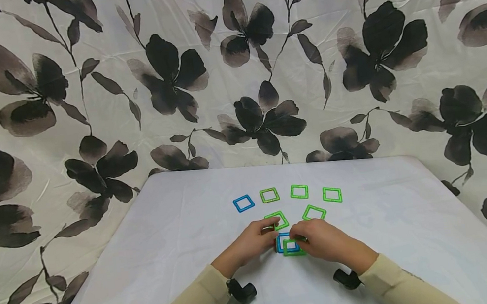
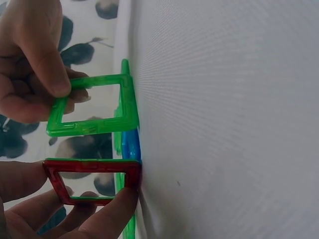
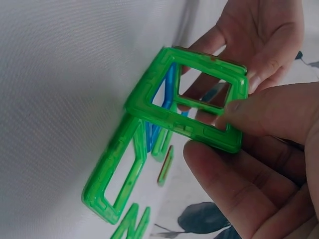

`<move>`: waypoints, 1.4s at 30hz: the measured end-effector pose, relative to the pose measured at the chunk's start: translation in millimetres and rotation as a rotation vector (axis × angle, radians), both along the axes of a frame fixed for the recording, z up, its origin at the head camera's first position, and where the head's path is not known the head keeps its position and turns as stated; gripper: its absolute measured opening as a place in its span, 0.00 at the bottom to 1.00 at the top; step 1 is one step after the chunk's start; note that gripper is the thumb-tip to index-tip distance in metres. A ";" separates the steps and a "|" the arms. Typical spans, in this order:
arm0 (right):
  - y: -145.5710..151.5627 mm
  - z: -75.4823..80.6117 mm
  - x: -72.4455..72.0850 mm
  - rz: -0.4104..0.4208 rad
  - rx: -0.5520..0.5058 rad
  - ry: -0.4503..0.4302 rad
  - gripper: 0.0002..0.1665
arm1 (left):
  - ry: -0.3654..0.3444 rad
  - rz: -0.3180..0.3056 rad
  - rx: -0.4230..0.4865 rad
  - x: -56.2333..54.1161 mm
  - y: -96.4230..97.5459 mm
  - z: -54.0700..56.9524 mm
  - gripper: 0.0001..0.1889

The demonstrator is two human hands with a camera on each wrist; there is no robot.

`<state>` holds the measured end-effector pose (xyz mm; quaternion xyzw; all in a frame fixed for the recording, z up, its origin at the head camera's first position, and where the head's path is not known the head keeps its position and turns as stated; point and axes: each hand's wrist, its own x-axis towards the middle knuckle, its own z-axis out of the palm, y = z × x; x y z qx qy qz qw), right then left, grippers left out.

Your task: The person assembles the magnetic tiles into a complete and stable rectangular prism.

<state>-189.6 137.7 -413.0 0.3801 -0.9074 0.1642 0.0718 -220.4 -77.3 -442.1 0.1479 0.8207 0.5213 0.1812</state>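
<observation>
My left hand (image 1: 253, 242) grips a red square magnetic tile (image 2: 132, 175) on edge, its hollow frame upright with fingers at its rim. Green edging shows along that tile in the left wrist view. My right hand (image 1: 324, 240) pinches a green square magnetic tile (image 3: 219, 140) between thumb and fingers. A blue square tile (image 1: 278, 245) lies flat on the table between the hands, partly hidden behind the green one. In the right wrist view the green tile's lower side is at or near the table; contact with the blue tile is unclear.
Beyond the hands lie two loose green tiles, one (image 1: 284, 219) by my left fingertips and one (image 1: 316, 207) past my right hand. Farther back sit a blue tile (image 1: 237, 206) and several green tiles (image 1: 300, 198) in a row. A floral cloth (image 1: 236, 83) hangs behind the white table (image 1: 148, 261).
</observation>
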 end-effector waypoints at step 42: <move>-12.0 -0.4 -6.4 -0.003 -0.017 -0.015 0.07 | -0.004 -0.016 0.034 -0.6 0.4 -2.0 0.24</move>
